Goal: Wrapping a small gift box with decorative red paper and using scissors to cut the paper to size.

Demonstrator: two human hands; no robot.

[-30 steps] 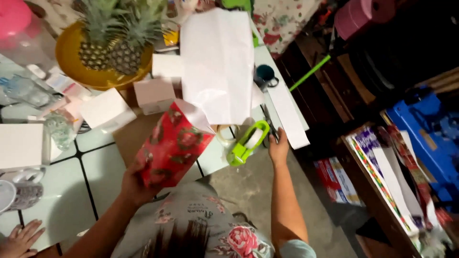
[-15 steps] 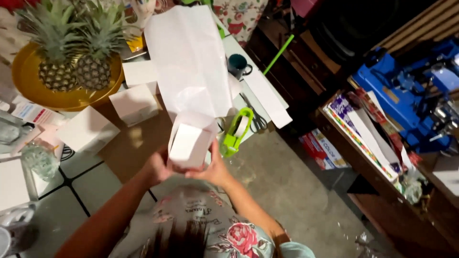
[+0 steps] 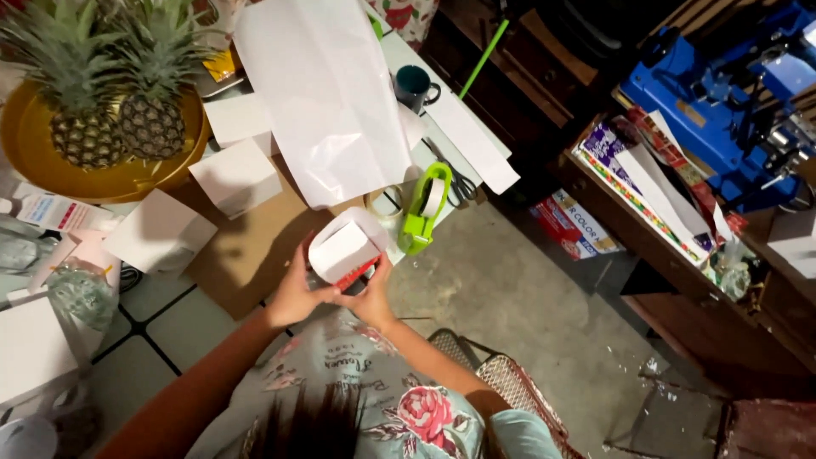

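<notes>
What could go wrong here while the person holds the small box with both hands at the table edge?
1. The small box is held by the left hand and right hand beyond the table edge; a slip may drop it to the floor.
2. The green tape dispenser sits right at that edge, so an elbow or the large white sheet could perhaps knock it off.

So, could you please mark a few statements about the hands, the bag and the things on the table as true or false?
1. Both hands, left hand and right hand, hold the small red gift bag. True.
2. The green tape dispenser is in the right hand. False: it lies on the table, apart.
3. Two pineapples sit on a yellow tray. True.
4. The dark mug lies on the floor. False: it stands on the table.
</notes>
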